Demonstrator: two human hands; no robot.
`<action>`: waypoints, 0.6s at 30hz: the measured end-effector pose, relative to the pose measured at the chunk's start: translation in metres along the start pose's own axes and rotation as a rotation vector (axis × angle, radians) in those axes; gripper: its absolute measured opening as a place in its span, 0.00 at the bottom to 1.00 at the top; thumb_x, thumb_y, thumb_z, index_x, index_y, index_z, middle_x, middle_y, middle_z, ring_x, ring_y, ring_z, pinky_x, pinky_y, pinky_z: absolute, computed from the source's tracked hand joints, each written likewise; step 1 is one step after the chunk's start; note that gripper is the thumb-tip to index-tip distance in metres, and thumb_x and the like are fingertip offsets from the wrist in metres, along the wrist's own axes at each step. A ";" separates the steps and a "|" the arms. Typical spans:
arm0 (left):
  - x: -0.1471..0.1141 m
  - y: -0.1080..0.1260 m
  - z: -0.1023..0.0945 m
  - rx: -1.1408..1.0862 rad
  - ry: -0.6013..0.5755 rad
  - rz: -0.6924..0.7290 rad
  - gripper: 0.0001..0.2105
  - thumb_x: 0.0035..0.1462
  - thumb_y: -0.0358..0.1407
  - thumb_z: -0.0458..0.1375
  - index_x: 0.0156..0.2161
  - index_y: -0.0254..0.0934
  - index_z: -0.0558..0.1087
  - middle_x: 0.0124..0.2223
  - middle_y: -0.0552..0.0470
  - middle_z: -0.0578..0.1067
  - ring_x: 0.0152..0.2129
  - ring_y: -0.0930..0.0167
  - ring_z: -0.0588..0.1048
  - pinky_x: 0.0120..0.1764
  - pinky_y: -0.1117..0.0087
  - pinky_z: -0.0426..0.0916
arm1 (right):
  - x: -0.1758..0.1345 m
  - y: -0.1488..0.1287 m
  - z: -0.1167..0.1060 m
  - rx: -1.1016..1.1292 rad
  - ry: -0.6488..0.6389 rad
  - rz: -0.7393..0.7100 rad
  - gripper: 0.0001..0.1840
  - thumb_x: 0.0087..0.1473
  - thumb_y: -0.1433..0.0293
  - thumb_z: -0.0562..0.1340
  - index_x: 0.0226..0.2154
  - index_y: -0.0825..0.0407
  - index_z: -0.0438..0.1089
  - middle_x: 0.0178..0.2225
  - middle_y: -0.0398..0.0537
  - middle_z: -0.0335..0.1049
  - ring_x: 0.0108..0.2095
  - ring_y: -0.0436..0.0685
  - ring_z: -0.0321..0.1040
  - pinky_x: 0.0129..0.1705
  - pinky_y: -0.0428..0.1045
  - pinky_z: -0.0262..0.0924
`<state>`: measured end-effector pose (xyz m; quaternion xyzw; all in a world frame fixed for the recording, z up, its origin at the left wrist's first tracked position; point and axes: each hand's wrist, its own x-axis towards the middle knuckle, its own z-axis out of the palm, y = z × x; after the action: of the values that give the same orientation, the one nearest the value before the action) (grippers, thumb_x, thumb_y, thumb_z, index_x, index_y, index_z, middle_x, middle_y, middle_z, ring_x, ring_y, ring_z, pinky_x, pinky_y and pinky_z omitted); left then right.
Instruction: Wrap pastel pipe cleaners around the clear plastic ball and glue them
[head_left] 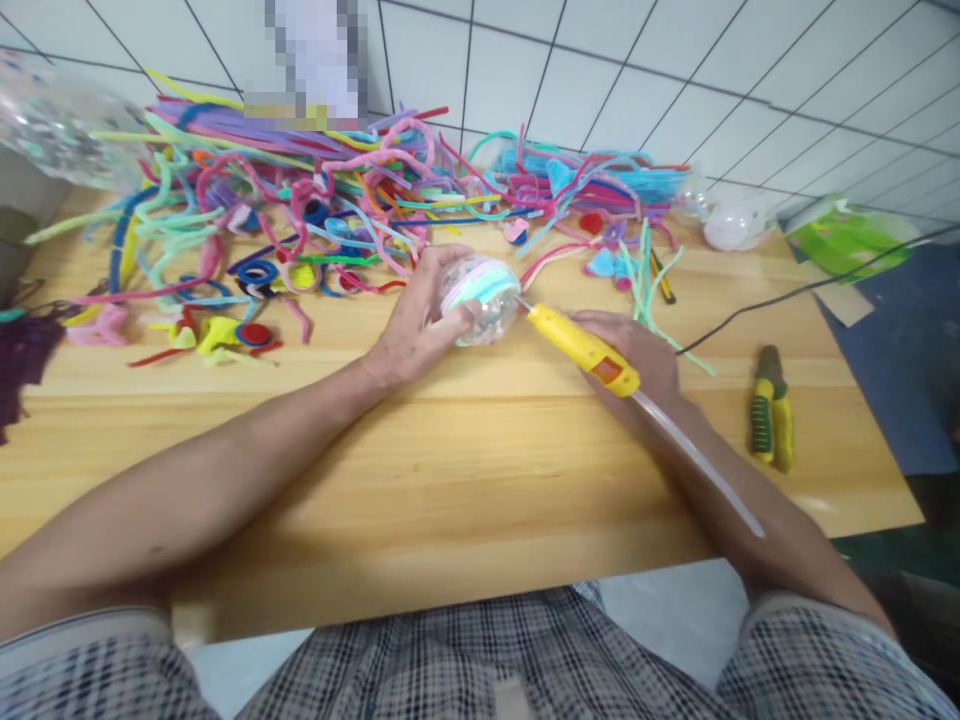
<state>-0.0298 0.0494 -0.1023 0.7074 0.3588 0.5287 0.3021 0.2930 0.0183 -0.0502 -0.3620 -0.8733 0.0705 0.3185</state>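
Observation:
In the middle of the view, my left hand (424, 325) is wrapped round a clear ball (487, 290) with pastel pipe cleaners in pink, mint and lilac banded over it. My right hand (637, 355) grips a yellow hot glue gun (577, 345), its nozzle pointing left at the ball's right side. Whether the nozzle touches the ball I cannot tell. A long translucent glue stick (701, 465) sticks out of the gun's rear, over my right forearm. My right fingers are partly hidden behind the gun.
A heap of coloured pipe cleaners (300, 170) lies along the back of the wooden table (450, 480). Pliers (771, 410) with green-yellow handles lie at right. A black cord (757, 305) runs off right. Another clear ball (739, 225) and a green packet (851, 240) sit at back right.

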 end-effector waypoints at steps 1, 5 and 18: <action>0.000 0.000 0.000 0.000 0.002 0.008 0.33 0.70 0.65 0.61 0.68 0.48 0.67 0.66 0.45 0.74 0.64 0.54 0.75 0.69 0.44 0.73 | -0.002 0.002 0.004 -0.009 -0.009 -0.029 0.17 0.71 0.64 0.65 0.59 0.44 0.79 0.59 0.51 0.86 0.60 0.66 0.84 0.62 0.61 0.80; 0.000 -0.002 0.000 0.019 -0.001 0.039 0.33 0.71 0.65 0.60 0.69 0.49 0.66 0.66 0.44 0.74 0.64 0.53 0.75 0.70 0.46 0.72 | -0.008 0.003 0.011 -0.003 0.063 -0.184 0.20 0.75 0.61 0.64 0.65 0.43 0.75 0.59 0.51 0.86 0.60 0.64 0.84 0.56 0.59 0.81; 0.000 0.012 0.000 0.093 -0.045 0.030 0.35 0.70 0.68 0.57 0.69 0.47 0.65 0.67 0.42 0.73 0.66 0.51 0.74 0.70 0.44 0.72 | -0.009 0.001 0.016 -0.065 0.066 -0.156 0.20 0.76 0.62 0.61 0.66 0.39 0.73 0.61 0.47 0.85 0.58 0.64 0.86 0.54 0.60 0.81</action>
<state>-0.0275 0.0427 -0.0924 0.7378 0.3656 0.4998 0.2689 0.2887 0.0146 -0.0672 -0.3053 -0.8896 0.0050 0.3398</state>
